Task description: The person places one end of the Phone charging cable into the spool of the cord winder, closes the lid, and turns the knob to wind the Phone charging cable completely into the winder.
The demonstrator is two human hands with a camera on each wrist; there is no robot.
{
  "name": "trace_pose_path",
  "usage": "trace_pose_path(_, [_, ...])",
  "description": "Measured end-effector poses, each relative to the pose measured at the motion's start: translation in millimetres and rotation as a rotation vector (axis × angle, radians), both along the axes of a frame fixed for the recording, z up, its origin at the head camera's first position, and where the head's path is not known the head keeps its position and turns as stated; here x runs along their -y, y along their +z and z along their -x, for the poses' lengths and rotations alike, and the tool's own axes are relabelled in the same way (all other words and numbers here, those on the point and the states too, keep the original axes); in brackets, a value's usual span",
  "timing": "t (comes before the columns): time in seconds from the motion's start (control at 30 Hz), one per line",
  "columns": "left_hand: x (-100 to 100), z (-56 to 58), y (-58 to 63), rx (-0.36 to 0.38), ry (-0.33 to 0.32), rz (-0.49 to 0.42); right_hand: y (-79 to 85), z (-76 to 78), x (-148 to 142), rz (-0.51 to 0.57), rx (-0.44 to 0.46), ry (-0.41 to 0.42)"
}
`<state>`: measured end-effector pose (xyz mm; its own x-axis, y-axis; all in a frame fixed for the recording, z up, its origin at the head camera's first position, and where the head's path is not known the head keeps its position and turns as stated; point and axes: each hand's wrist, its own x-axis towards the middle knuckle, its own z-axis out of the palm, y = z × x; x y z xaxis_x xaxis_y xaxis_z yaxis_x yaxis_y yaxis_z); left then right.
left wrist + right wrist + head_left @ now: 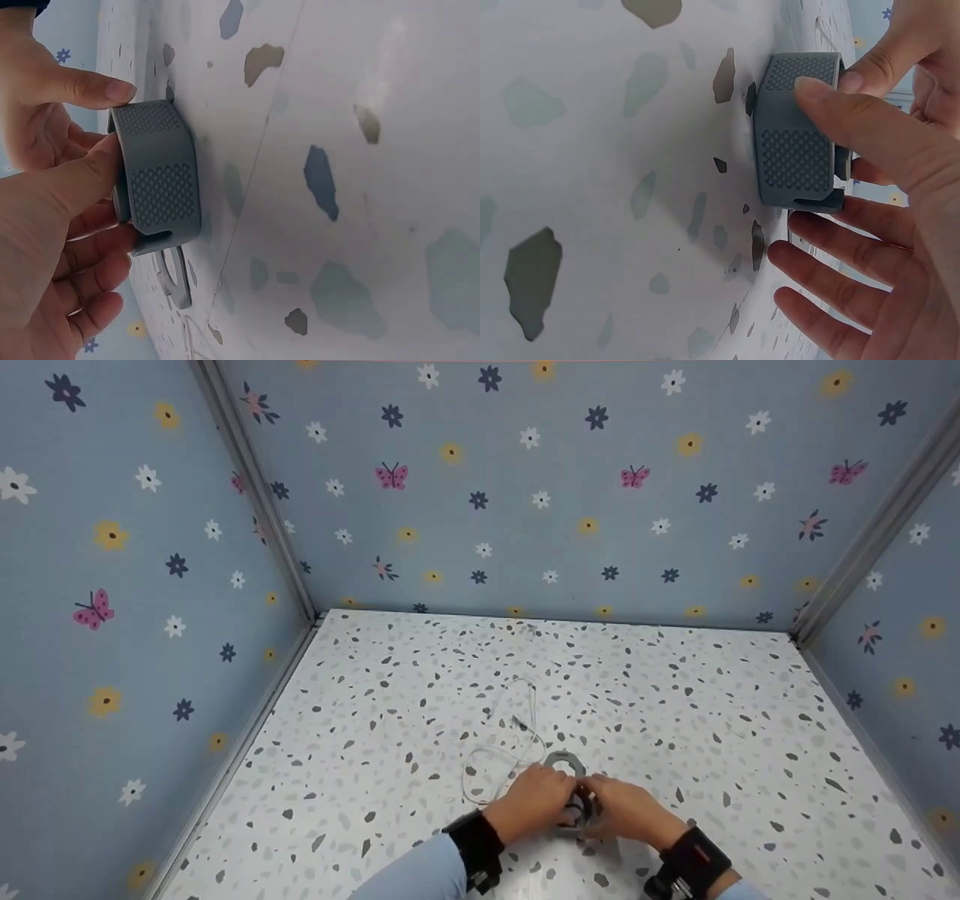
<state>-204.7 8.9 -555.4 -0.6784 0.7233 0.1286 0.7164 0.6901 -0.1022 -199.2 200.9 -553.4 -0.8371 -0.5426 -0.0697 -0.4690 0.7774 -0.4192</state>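
Grey, textured casing (161, 169) sits held between a person's left hand (534, 801) and right hand (628, 810), each grip narrow around it, beside white cable (533, 706) on speckled worktop (697, 720).

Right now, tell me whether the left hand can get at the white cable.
Probably yes: the white cable lies close beyond the left hand, with nothing visible between them. That hand grips the gray object, though, so it may need to let go first.

Blue walls (525, 469) before me carry printed flowers (451, 453) and butterflies (391, 478); grey strips (252, 472) mark where they meet above a white, speckled bench (712, 720).
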Motion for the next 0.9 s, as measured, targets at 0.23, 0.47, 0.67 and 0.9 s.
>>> trace_pose_path(0.23, [-4, -1.0, -0.7, 0.073, 0.093, -0.012, -0.5, 1.6, 1, -0.007, -0.003, -0.002])
trace_pose_path(0.47, [-2, 1.0, 6.2, 0.157, 0.102, -0.044, 0.7, 2.6, 1, 0.007, -0.017, 0.01])
trace_pose_path(0.67, [17, 19.6, 24.1, 0.163, 0.159, -0.115, 1.0, 1.3, 0, 0.019, 0.006, 0.001])
trace_pose_path(0.9, [55, 48.5, 13.5, 0.048, 0.31, -0.155, -0.2, -0.1, 2, 0.001, 0.065, -0.028])
